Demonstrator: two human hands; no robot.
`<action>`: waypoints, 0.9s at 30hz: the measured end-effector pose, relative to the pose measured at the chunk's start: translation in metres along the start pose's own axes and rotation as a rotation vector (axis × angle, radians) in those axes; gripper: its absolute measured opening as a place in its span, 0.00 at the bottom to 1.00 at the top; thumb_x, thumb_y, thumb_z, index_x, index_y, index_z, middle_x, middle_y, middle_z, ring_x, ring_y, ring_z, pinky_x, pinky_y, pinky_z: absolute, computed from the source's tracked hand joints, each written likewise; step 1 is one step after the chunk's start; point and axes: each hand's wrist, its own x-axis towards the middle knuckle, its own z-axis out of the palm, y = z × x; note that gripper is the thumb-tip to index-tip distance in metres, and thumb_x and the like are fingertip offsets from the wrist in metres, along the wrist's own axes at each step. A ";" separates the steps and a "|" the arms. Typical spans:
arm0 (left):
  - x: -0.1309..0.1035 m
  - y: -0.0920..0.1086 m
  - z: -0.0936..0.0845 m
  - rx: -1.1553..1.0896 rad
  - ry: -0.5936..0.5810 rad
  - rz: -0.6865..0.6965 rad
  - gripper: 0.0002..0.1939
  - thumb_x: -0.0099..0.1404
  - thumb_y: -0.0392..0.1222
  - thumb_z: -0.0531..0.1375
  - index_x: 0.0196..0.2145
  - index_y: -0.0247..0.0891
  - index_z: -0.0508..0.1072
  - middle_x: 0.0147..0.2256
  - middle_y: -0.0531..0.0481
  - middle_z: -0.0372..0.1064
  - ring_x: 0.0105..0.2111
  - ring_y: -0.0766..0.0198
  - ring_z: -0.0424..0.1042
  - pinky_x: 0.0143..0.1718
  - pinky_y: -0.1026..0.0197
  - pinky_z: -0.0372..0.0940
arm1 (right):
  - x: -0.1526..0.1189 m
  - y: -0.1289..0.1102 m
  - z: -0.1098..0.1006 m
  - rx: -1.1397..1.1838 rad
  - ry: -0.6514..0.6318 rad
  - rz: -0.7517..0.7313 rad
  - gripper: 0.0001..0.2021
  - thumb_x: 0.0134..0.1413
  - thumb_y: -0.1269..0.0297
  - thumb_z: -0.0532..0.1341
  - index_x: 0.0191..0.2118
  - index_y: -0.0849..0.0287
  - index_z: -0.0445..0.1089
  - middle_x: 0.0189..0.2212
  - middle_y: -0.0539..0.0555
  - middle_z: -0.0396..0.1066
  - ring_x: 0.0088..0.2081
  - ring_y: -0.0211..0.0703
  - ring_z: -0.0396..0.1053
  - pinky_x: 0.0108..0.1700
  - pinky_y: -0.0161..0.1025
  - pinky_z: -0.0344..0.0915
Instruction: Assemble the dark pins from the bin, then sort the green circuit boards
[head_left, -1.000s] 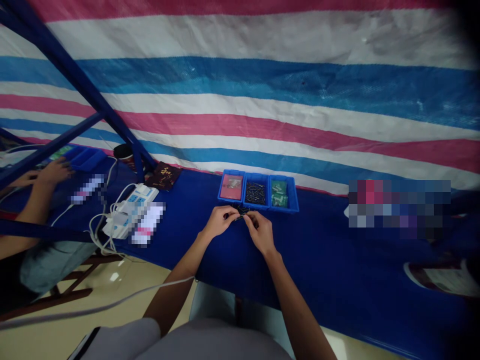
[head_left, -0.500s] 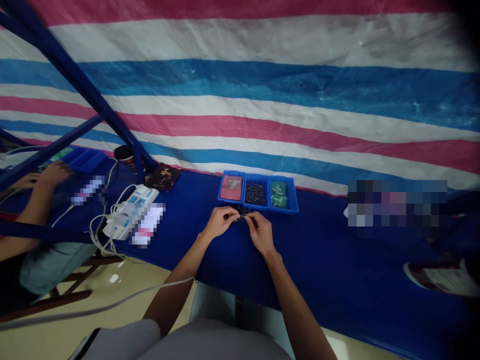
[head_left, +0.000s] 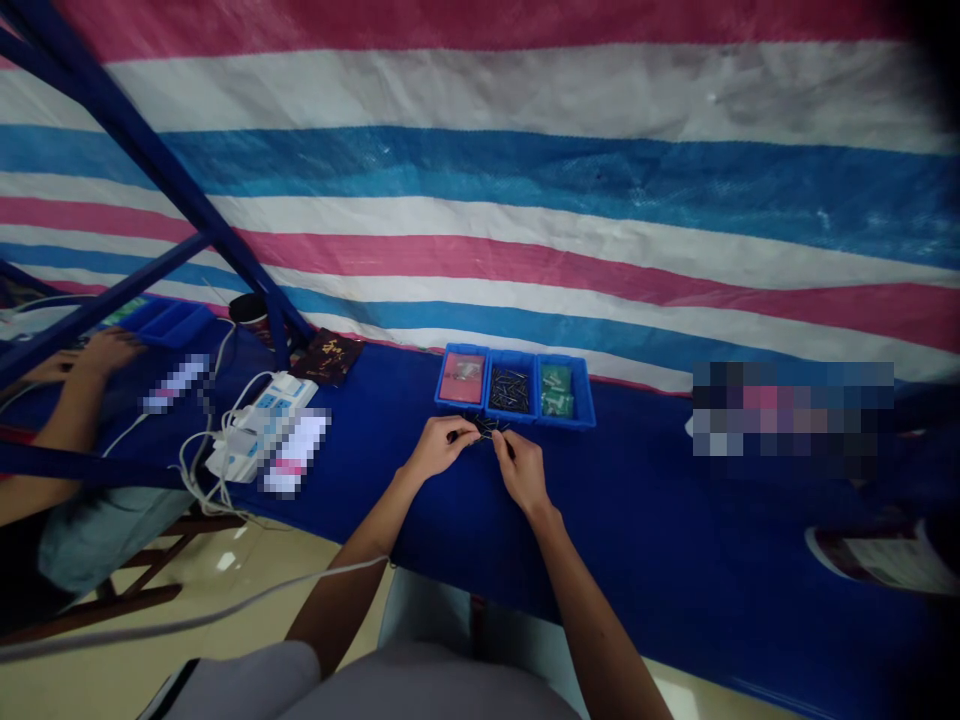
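Observation:
My left hand and my right hand face each other over the blue table, just in front of three joined blue bins. The fingertips of both are pinched together, a small gap apart. What they pinch is too small to make out. Thin dark pin-like pieces lie by the fingertips, partly hidden by them. More such dark pieces fill the middle bin. In the left bin is a pink sheet with a small clear bag on it. Green packets lie in the right bin.
A white power strip with tangled cables lies at left, beside a blurred-out phone and a dark red packet. A blue metal frame rises there. Another person's hand is beyond it. A cup-like object lies at right.
The fingertips of my right hand have moved slightly away from those of my left hand. My left hand is almost still, and the bins stay in place.

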 end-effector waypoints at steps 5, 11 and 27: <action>0.000 -0.004 0.002 0.003 0.036 -0.020 0.12 0.68 0.44 0.60 0.32 0.35 0.78 0.27 0.49 0.76 0.25 0.67 0.69 0.28 0.65 0.59 | -0.001 -0.003 -0.003 0.003 0.043 0.001 0.23 0.69 0.53 0.51 0.23 0.57 0.59 0.19 0.46 0.57 0.22 0.36 0.54 0.28 0.36 0.53; 0.000 -0.011 0.003 0.022 0.141 -0.088 0.14 0.68 0.47 0.59 0.33 0.34 0.78 0.22 0.53 0.70 0.22 0.69 0.65 0.28 0.66 0.59 | 0.003 -0.011 -0.013 0.074 0.236 0.073 0.18 0.66 0.52 0.55 0.32 0.59 0.72 0.25 0.51 0.69 0.25 0.40 0.64 0.31 0.36 0.60; 0.000 -0.013 0.003 0.103 0.203 -0.137 0.17 0.68 0.50 0.58 0.33 0.34 0.78 0.20 0.57 0.61 0.20 0.70 0.56 0.28 0.66 0.55 | -0.008 0.015 -0.005 -0.348 0.056 0.032 0.14 0.66 0.58 0.54 0.44 0.57 0.76 0.27 0.52 0.75 0.26 0.39 0.70 0.31 0.34 0.59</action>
